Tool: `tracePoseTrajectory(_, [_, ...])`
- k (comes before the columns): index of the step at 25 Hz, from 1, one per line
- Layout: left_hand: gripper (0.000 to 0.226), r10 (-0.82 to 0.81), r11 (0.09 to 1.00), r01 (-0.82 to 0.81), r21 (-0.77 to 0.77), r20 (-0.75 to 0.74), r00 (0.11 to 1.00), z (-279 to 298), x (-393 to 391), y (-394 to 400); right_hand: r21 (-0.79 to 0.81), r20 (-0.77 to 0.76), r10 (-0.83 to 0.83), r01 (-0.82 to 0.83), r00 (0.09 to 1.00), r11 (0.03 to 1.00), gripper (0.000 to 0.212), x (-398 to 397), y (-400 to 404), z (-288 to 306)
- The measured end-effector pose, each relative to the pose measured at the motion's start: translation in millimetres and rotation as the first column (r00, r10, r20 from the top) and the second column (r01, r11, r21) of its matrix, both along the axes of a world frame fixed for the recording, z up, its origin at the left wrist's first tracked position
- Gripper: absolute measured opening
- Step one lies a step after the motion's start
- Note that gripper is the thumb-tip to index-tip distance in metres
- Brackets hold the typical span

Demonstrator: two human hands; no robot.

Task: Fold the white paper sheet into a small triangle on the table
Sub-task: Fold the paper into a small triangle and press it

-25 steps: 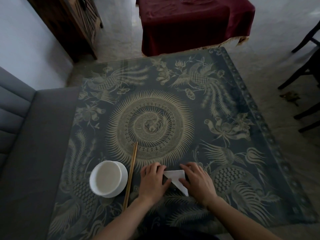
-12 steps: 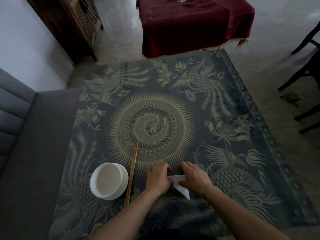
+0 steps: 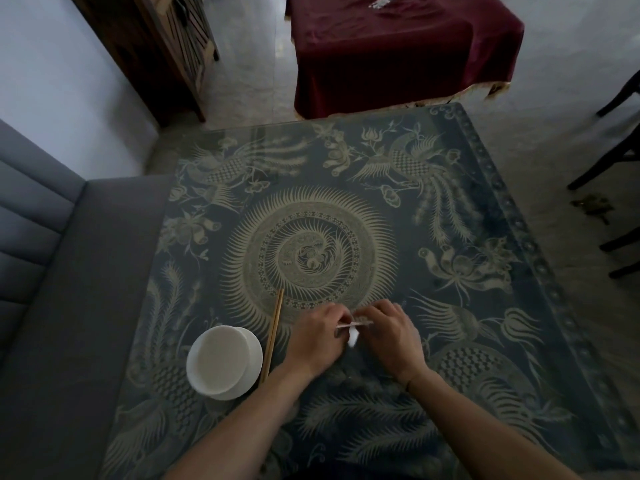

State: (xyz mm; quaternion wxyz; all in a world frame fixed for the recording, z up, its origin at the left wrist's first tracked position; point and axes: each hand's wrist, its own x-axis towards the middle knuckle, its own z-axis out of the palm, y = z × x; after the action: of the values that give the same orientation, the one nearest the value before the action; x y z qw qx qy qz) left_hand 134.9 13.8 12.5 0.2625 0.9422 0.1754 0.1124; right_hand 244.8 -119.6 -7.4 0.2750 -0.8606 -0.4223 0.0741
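Since a second ago, both hands have closed in over the white paper sheet (image 3: pixel 352 330), hiding most of it; it sits near the table's (image 3: pixel 485 393) front edge. Left hand (image 3: pixel 317 341) and right hand (image 3: pixel 391 337) pinch it, apparently mid-fold. Next probably calls for pressing the crease flat.

bowl (image 3: pixel 223 362) – on tabletop (image 3: pixel 485 375), left | chopsticks (image 3: pixel 272 336) – just right of bowl | paper (image 3: pixel 353 330) – between both hands, right of chopsticks
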Motion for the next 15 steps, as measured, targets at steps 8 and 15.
tracePoseTrajectory(8, [0.006, -0.195, 0.932, 0.183, 0.312, 0.007, 0.981, -35, -48, -29, -0.090, 0.080, 0.124, -0.117, 0.989, 0.989, 0.024, -27, -43, -29])
tracePoseTrajectory(15, [0.009, -0.104, 0.986, 0.113, 0.124, -0.082, 0.991, -55, -69, -42, -0.137, 0.069, 0.160, -0.150, 0.985, 0.979, 0.022, -36, -64, -39])
